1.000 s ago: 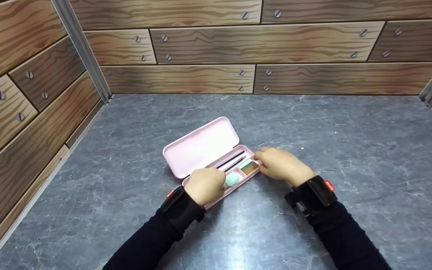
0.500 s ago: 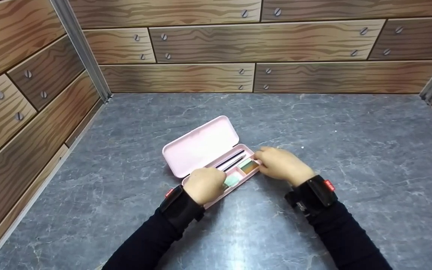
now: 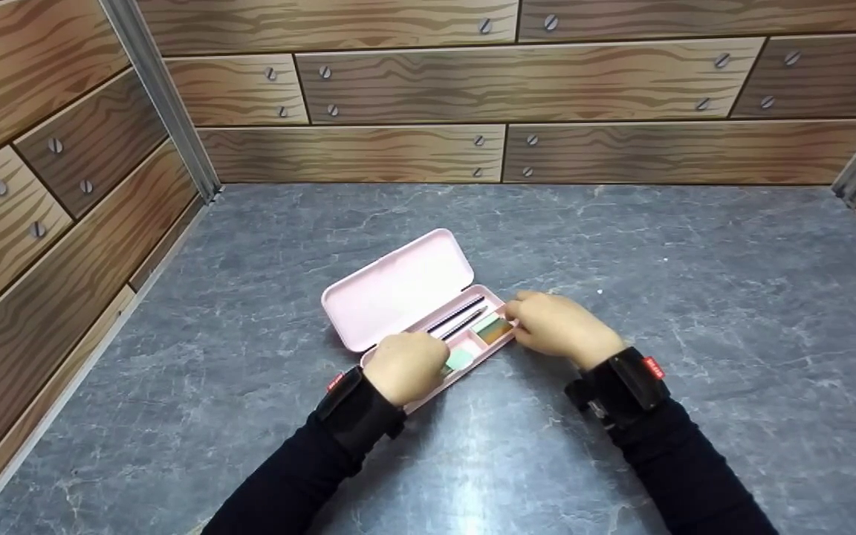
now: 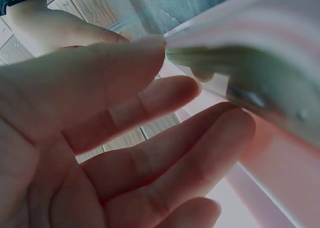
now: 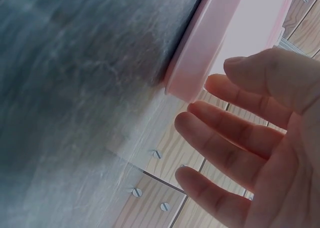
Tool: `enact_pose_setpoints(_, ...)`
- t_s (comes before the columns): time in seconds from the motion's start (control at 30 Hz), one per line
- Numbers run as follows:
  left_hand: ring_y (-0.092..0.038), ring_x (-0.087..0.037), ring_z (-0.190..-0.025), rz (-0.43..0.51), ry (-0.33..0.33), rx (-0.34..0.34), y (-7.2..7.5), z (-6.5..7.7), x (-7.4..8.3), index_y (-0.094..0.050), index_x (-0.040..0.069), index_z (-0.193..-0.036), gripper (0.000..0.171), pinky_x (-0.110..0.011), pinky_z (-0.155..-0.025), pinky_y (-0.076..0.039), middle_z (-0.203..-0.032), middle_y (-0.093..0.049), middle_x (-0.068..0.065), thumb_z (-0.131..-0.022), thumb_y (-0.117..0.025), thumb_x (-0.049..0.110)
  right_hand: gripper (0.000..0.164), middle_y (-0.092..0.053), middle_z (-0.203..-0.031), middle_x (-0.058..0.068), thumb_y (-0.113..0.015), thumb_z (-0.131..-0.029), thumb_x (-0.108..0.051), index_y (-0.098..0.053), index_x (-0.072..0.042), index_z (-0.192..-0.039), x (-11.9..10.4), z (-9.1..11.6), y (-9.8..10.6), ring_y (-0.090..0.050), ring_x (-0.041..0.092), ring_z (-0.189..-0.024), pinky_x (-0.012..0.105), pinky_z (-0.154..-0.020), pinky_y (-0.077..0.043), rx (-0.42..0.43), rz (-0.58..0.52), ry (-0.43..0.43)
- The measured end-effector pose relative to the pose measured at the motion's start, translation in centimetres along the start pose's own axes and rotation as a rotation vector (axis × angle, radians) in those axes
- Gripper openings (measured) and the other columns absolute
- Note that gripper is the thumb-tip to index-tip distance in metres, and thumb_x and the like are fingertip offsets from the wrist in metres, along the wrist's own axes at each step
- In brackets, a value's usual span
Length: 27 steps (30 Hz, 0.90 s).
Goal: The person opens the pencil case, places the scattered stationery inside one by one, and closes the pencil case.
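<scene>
A pink pencil case lies with its lid thrown back. Two slim dark pencils rest in its long compartment. My left hand reaches into the near left part, its fingers curled. Between its thumb and fingertips it pinches a small green piece, blurred in the left wrist view; the hand partly hides it from the head. In the right small compartment sits a block, pale green and orange-brown. My right hand touches the case's right end, thumb and index finger at the rim, other fingers loose.
The case stands on a grey marbled tabletop. Wood-patterned panels rise behind and on the left, with a grey metal post in the corner. Black bands circle both wrists.
The green piece tilts and shifts slightly toward the near edge of the case under my left fingers. My right hand stays at the case's end.
</scene>
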State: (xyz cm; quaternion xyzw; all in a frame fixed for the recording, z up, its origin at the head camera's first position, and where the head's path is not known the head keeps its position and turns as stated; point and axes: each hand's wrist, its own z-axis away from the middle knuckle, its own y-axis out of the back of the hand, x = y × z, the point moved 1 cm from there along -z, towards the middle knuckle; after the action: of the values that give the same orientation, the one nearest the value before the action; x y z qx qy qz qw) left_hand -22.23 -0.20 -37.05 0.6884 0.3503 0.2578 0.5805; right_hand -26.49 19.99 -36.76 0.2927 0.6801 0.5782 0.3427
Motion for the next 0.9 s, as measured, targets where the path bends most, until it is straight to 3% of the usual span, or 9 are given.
enact_pose_setpoints(0.13, -0.057, -0.021, -0.053, 0.000, -0.013, 0.005, 0.1, 0.0, 0.1, -0.053, 0.009, -0.055, 0.019, -0.039, -0.041, -0.044, -0.057, -0.057, -0.004, -0.071, -0.063, 0.011, 0.002, -0.045, -0.070, 0.001, -0.059, -0.073, -0.006, -0.058, -0.008, -0.073, 0.0, 0.0, -0.1, -0.044, 0.015, -0.055, 0.032, -0.052, -0.040, -0.005, 0.012, -0.005)
enact_pose_setpoints(0.37, -0.058, -0.021, -0.056, -0.034, -0.085, 0.039, 0.0, 0.1, 0.3, -0.053, 0.010, -0.054, 0.020, -0.036, -0.045, -0.046, -0.058, -0.057, -0.004, -0.072, -0.060, 0.006, 0.008, -0.047, -0.070, 0.003, -0.059, -0.073, -0.008, -0.056, -0.007, -0.067, 0.1, 0.0, -0.1, -0.046, 0.018, -0.055, 0.035, -0.052, -0.042, -0.004, 0.038, -0.015)
enact_pose_setpoints(0.7, -0.056, -0.019, -0.055, 0.002, -0.060, -0.055, 0.4, 0.0, 0.2, -0.050, 0.011, -0.054, 0.020, -0.036, -0.046, -0.046, -0.058, -0.054, -0.001, -0.070, -0.062, 0.008, 0.010, -0.048, -0.071, 0.003, -0.058, -0.073, -0.006, -0.055, -0.006, -0.064, -0.1, 0.1, 0.0, -0.045, 0.018, -0.055, 0.034, -0.052, -0.041, 0.004, 0.026, -0.022)
enact_pose_setpoints(0.83, -0.052, -0.018, -0.052, 0.082, -0.035, -0.086, 0.7, -0.2, -0.6, -0.050, 0.013, -0.054, 0.019, -0.036, -0.046, -0.043, -0.056, -0.050, 0.001, -0.069, -0.063, 0.011, 0.010, -0.049, -0.074, 0.004, -0.058, -0.074, -0.007, -0.055, -0.007, -0.065, -0.2, 0.1, 0.0, -0.047, 0.018, -0.057, 0.034, -0.053, -0.042, -0.012, 0.022, -0.034)
enact_pose_setpoints(0.9, -0.051, -0.018, -0.052, 0.128, -0.003, -0.065, 0.9, -0.3, -1.3, -0.051, 0.013, -0.057, 0.017, -0.036, -0.046, -0.042, -0.057, -0.051, 0.002, -0.069, -0.063, 0.013, 0.008, -0.050, -0.075, 0.004, -0.058, -0.074, -0.007, -0.055, -0.007, -0.066, -0.2, 0.1, 0.0, -0.047, 0.018, -0.058, 0.034, -0.054, -0.042, -0.020, 0.020, -0.041)
